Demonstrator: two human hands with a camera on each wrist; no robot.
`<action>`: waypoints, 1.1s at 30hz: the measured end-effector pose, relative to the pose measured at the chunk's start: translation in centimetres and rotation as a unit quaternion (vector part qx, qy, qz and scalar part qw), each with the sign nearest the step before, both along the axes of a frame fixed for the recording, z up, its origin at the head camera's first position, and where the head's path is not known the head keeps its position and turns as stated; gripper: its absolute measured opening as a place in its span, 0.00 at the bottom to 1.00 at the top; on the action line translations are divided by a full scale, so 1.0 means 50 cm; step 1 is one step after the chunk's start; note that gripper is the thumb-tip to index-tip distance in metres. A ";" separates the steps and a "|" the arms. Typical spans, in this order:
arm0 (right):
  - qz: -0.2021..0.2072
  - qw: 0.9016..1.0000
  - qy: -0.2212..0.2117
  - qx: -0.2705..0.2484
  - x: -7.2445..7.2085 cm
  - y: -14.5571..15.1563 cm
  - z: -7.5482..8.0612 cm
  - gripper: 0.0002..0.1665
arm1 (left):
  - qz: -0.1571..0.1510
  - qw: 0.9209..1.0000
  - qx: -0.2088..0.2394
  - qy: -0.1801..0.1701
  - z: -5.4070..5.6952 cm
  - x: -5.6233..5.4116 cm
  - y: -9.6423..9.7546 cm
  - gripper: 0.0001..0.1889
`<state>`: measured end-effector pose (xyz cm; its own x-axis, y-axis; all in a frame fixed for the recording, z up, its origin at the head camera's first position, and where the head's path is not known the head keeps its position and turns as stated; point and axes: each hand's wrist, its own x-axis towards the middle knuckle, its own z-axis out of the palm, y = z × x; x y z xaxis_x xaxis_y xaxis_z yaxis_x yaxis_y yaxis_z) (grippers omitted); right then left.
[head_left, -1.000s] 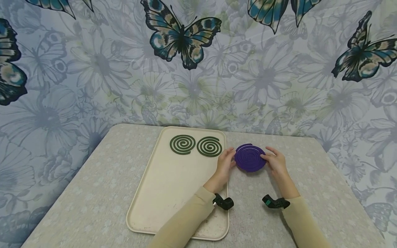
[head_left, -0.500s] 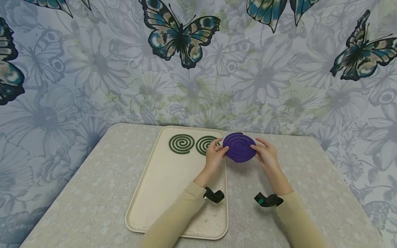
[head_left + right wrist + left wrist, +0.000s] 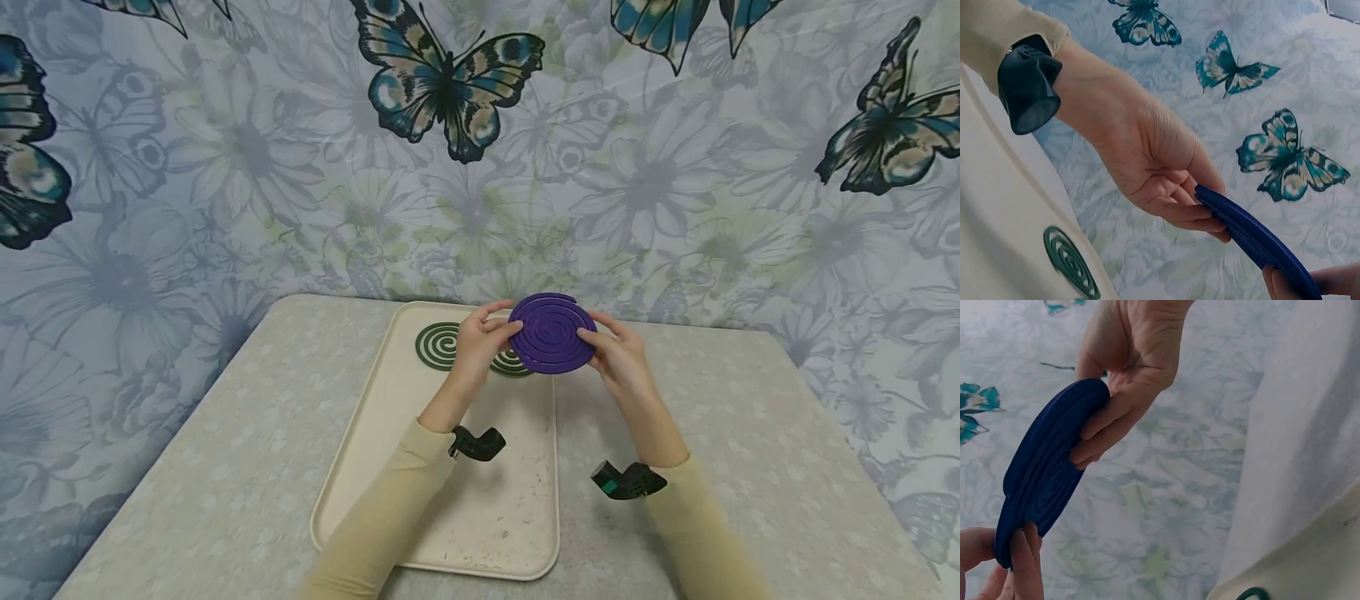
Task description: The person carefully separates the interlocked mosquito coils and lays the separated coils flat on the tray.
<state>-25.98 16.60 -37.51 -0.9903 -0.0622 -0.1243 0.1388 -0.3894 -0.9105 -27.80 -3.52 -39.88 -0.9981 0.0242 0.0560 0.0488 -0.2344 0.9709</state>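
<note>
A round purple mosquito coil [image 3: 552,333], tightly wound, is held up at the tray's far right corner with its flat face toward the head camera. My left hand [image 3: 477,343] pinches its left edge, thumb in front and fingers behind. The opposite edge is pinched by my right hand [image 3: 624,357] in the same way. Seen from the left wrist, the coil [image 3: 1054,469] is tilted and looks blue. Two green mosquito coils lie at the tray's far end: the left one [image 3: 433,347] is partly behind my left hand, the right one [image 3: 512,365] mostly covered by hand and purple coil.
A cream tray [image 3: 420,492] with a raised rim and dark specks near its front lies under my left forearm. It rests on a pale patterned tablecloth [image 3: 720,400]. Close behind the table hangs a butterfly-print cloth [image 3: 645,208].
Both hands have carried the purple coil leftward and up, from right of the tray to over its far right corner. The coil has tipped to face the head camera more.
</note>
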 end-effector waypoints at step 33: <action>0.032 0.991 0.089 -0.092 0.079 -0.045 0.049 0.23 | -0.076 0.955 -0.254 0.130 0.071 0.078 -0.029 0.18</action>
